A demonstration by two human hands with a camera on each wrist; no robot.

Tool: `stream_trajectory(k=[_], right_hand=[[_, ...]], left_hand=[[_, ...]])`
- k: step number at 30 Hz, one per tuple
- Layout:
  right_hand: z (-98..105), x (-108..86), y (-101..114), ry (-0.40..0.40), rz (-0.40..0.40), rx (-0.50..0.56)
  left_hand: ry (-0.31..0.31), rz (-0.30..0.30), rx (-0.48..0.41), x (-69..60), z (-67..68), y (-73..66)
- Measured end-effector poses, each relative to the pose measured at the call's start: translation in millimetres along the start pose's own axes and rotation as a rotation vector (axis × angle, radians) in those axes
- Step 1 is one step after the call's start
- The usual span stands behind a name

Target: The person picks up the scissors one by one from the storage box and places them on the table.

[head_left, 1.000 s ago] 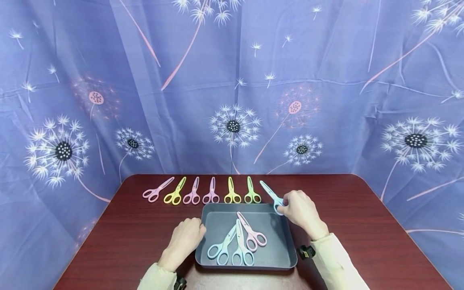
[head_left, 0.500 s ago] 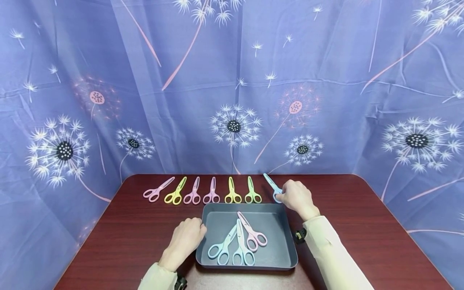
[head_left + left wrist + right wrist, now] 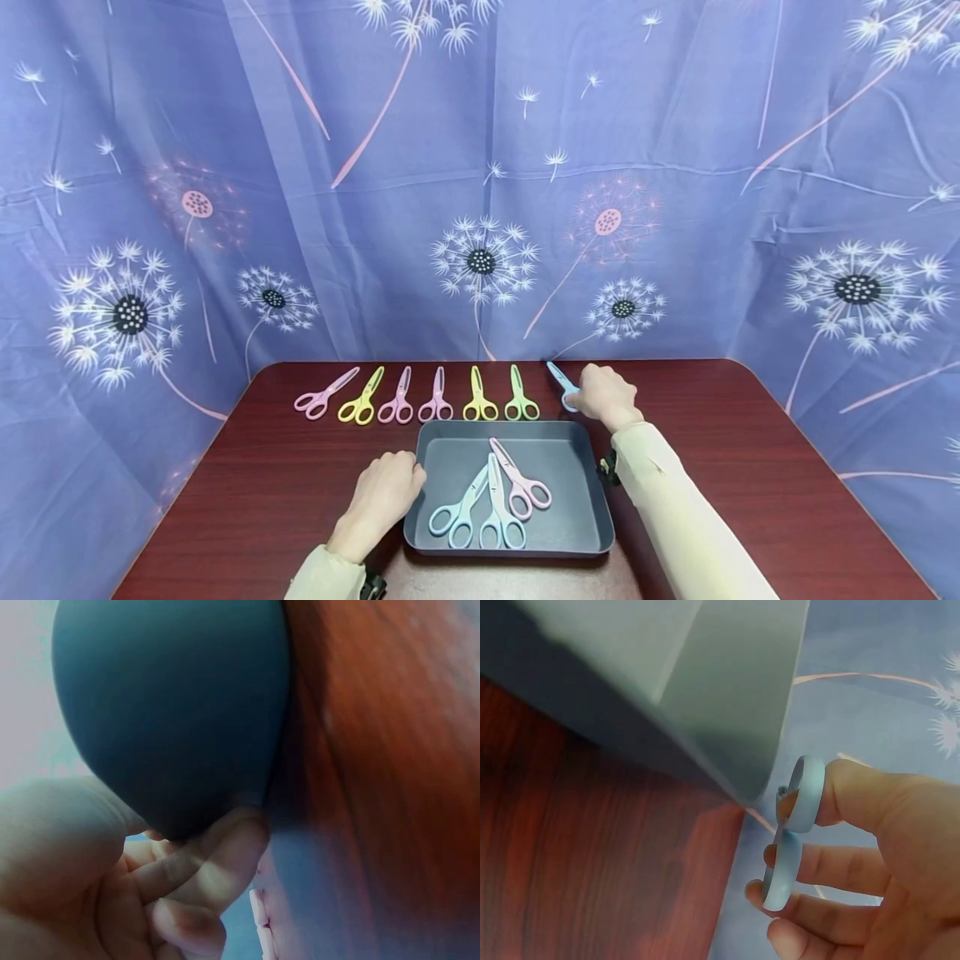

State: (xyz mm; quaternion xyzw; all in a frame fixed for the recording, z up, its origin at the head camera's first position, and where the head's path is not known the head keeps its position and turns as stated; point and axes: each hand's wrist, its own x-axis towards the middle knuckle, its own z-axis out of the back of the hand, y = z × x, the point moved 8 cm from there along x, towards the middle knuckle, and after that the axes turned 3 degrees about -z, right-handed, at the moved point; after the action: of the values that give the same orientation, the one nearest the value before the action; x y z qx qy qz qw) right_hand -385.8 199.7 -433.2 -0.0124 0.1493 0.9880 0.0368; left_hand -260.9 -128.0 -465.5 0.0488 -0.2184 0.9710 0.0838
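Observation:
My right hand [image 3: 609, 395] holds a pair of light blue scissors [image 3: 561, 381] by the finger loops, blades pointing toward the back edge, at the right end of a row of scissors. In the right wrist view, thumb and fingers are on the blue loops [image 3: 783, 871]. My left hand [image 3: 381, 498] grips the left side of a dark grey tray [image 3: 573, 483]; the left wrist view shows thumb and fingers around the tray's wall [image 3: 176, 712]. Inside the tray lie two pale blue scissors [image 3: 459, 508] and one pink pair [image 3: 523, 485].
Along the back of the brown table [image 3: 262, 467] lie pink-purple scissors [image 3: 327, 393], yellow scissors [image 3: 363, 395], more purple pairs [image 3: 437, 395], another yellow pair [image 3: 478, 395] and green scissors [image 3: 519, 395]. A blue dandelion-print curtain [image 3: 390, 275] hangs behind.
My right hand has moved away from me with the blue scissors, from over the tray's back right corner to the row's right end. The left hand stays at the tray.

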Motion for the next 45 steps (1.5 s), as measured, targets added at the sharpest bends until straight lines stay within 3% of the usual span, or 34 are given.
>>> stream_trajectory(k=[17,27,34,45], right_hand=[[-9,14.0,8,0.052,-0.055,-0.048],[-17,17.0,8,0.102,-0.115,-0.068],[-23,16.0,1,0.172,-0.21,-0.082],[-26,15.3,2,0.185,-0.252,-0.072]], left_hand=[[-0.008,-0.004,0.01,-0.8,0.4,1.6],[-0.014,-0.003,0.016,-0.5,1.3,0.6],[-0.014,-0.014,0.025,-0.3,0.8,-1.2],[-0.014,-0.009,0.028,0.3,2.1,-1.0]])
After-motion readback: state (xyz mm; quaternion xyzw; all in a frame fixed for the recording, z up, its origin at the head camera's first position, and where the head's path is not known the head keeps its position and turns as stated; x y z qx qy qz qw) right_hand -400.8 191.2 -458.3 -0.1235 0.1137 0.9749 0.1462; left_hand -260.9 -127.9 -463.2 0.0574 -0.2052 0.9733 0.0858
